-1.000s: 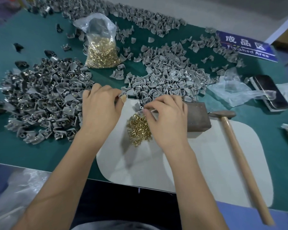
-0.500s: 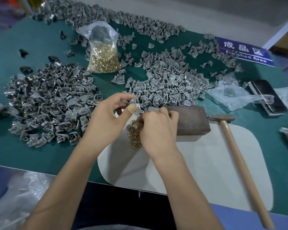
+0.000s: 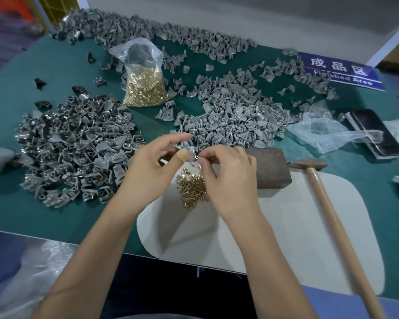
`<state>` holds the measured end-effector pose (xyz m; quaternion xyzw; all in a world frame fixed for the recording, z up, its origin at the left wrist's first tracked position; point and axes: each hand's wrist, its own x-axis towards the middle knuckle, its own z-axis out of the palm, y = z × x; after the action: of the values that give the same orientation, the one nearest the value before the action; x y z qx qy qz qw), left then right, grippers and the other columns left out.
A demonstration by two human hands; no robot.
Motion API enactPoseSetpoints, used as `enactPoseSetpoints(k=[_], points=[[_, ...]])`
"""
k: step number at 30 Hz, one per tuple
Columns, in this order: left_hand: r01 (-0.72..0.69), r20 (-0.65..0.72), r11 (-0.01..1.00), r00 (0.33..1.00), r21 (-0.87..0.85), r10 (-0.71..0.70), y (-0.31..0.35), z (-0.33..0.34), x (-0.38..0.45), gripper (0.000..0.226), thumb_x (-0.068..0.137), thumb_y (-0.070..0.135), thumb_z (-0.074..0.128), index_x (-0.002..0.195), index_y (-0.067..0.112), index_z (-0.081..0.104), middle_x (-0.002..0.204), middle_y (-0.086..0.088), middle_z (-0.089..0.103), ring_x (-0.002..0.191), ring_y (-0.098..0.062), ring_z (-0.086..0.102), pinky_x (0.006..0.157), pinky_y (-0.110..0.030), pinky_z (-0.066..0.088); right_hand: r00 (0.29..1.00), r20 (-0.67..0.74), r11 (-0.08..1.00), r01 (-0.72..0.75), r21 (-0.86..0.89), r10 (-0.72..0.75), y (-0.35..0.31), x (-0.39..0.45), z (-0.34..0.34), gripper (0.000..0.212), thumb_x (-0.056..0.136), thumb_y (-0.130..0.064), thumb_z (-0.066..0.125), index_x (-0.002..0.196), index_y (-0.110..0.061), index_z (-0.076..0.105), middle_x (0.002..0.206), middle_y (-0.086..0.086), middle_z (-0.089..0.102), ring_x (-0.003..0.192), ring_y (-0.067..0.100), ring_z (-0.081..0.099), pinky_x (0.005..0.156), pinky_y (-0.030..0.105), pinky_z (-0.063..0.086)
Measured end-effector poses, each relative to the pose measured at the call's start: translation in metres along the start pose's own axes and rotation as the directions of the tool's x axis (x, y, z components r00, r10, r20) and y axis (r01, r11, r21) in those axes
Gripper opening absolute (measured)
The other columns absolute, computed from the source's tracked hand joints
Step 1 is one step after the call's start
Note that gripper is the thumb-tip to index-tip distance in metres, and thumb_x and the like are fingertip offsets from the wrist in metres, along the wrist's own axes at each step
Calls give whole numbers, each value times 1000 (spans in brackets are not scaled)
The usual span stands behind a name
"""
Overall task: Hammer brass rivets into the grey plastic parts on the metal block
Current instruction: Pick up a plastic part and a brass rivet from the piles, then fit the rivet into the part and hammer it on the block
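My left hand (image 3: 152,171) pinches a small grey plastic part (image 3: 190,151) between thumb and fingers, lifted above the white mat. My right hand (image 3: 228,171) pinches a rivet at the part's hole, fingertips touching the part. Below both hands lies a loose heap of brass rivets (image 3: 191,188). The rusty metal block (image 3: 271,168) sits just right of my right hand, its left end hidden behind it. A wooden-handled hammer (image 3: 327,203) lies on the mat to the right, head beside the block.
A pile of riveted grey parts (image 3: 76,146) lies at the left, a pile of plain grey parts (image 3: 230,118) behind the hands. A bag of rivets (image 3: 143,86) stands at the back. A phone (image 3: 376,132), clear plastic wrap (image 3: 327,132) and a blue sign (image 3: 341,70) are at the right.
Both hands have lifted from the rivet heap and come together; my left hand now holds a grey part up and my right hand brings a rivet to it.
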<state>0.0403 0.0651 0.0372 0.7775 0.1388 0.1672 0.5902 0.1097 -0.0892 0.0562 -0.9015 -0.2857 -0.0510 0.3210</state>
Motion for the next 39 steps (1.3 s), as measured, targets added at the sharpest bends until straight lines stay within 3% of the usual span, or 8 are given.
enactPoseSetpoints(k=[3,7,13,17,23,27,33,39], points=[[16,12,998,1000,-65,-15,7,9,2,26,97,31,65,122,37,67,94,6,78,98,-9,71,87,-30,51,998,-41,980,-32,195,40,15,2,-10,13,91,-13,67,100,-20,73,98,-7,71,98,20,63,91,44,49],[30,68,999,997,-36,-28,16,26,4,22,100,31,64,121,38,66,96,11,78,91,-22,70,77,-43,53,991,-95,963,-67,260,94,43,4,-26,18,96,-10,63,109,-17,74,101,-7,68,98,11,61,90,28,50],[18,159,999,987,-32,-13,35,61,4,15,99,29,67,113,32,66,93,14,78,86,-19,73,73,-34,54,960,-156,934,-176,312,233,82,4,-47,3,92,-31,72,93,-34,73,83,-15,68,81,7,61,75,28,51],[-41,188,999,981,-5,41,42,91,9,10,94,25,72,102,23,66,92,10,78,78,2,70,71,-13,48,939,-203,924,-203,325,278,101,-2,-58,3,88,-37,73,85,-35,73,48,-13,41,44,7,38,47,16,23],[-202,161,947,973,251,165,33,114,21,16,90,28,75,98,39,68,83,19,66,78,-4,58,69,-21,43,937,-227,914,-168,369,264,112,-12,-65,1,86,-34,74,86,-32,75,51,-9,39,49,9,38,52,20,28],[-223,132,906,973,360,187,29,116,23,18,90,33,73,99,46,64,86,20,66,84,1,54,70,-19,38,952,-220,910,-110,400,212,113,-17,-66,3,87,-25,76,88,-28,76,77,-16,69,75,10,64,68,24,43],[-293,126,803,955,520,267,31,111,23,14,92,33,73,104,34,77,94,18,65,96,-14,50,86,-32,41,958,-180,906,-134,402,222,115,-17,-64,10,88,-28,74,97,-30,79,90,-22,75,90,6,71,84,42,56],[-283,120,800,958,530,259,32,109,23,10,89,31,76,99,30,79,90,15,63,92,-13,46,83,-32,40,966,-190,899,-81,430,178,111,-13,-59,11,87,-19,78,94,-27,77,92,-15,75,94,6,70,88,41,56]])
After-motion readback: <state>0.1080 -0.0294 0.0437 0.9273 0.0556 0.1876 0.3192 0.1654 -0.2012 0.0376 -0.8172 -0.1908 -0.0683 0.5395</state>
